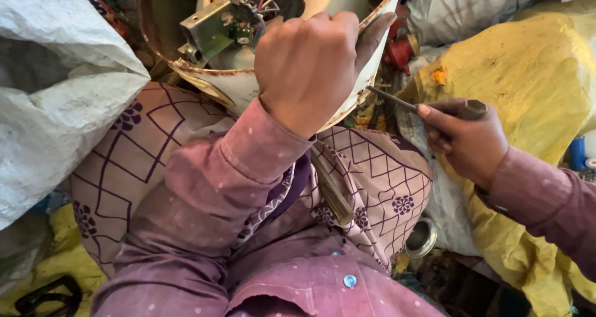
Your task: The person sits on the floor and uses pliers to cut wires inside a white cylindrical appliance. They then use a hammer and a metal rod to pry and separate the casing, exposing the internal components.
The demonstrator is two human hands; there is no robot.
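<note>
Rusty painted metal casing (261, 84) (chipped rim), woven plastic sacks (56, 93), printed cloth (372, 180).

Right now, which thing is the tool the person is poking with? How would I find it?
Start at the big round white casing with the rusty rim, gripped by the left hand. Just to its right, the right hand holds a screwdriver. It is the only thin, dark metal rod here, with a brown handle, pointing at the casing.
</note>
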